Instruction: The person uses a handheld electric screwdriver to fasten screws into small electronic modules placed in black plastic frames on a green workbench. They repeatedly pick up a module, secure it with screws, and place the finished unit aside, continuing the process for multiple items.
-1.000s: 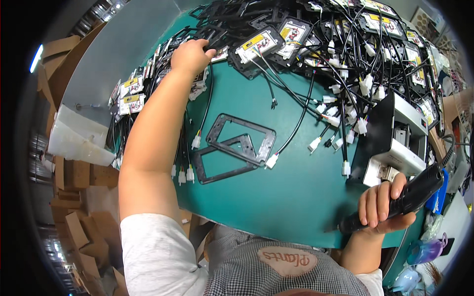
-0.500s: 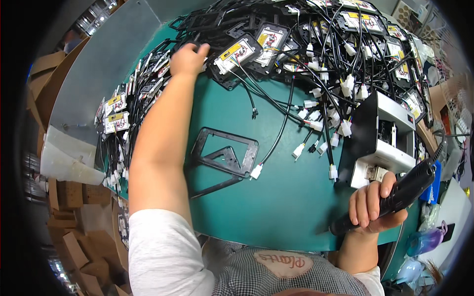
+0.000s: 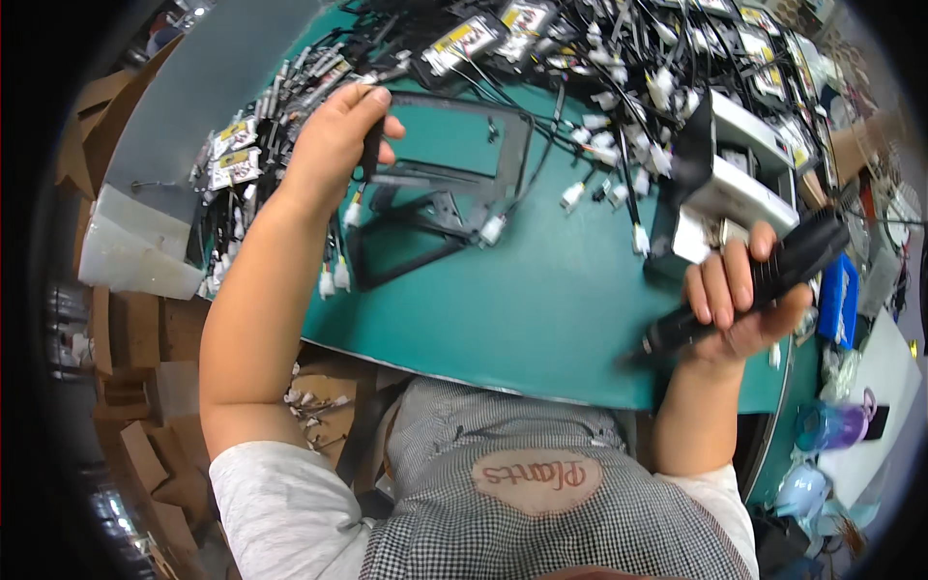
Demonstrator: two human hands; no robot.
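My left hand (image 3: 340, 133) is closed on the left side of a black rectangular plastic frame (image 3: 516, 159), holding it over the green table (image 3: 541, 319). Beneath and nearer to me lies another black frame (image 3: 425, 217), partly covered by the first. To the right, my right hand (image 3: 727, 295) wraps round a black electric screwdriver (image 3: 807, 249); its tip points left and down toward the table. Beside that hand stands a white and black box-shaped device (image 3: 749, 188) with an open top. A white connector (image 3: 492, 230) on a black cable touches the frames' right side.
Labelled black modules (image 3: 462, 46) with cables and white connectors pile up along the back. More labelled units (image 3: 235, 166) lie at the left edge. A translucent plastic bin (image 3: 135, 246), cardboard boxes (image 3: 159, 329) and a blue tray (image 3: 839, 300) stand around the table.
My left hand has come back from the far pile toward me with a black frame in it. My right hand still holds the screwdriver. The view has shifted.
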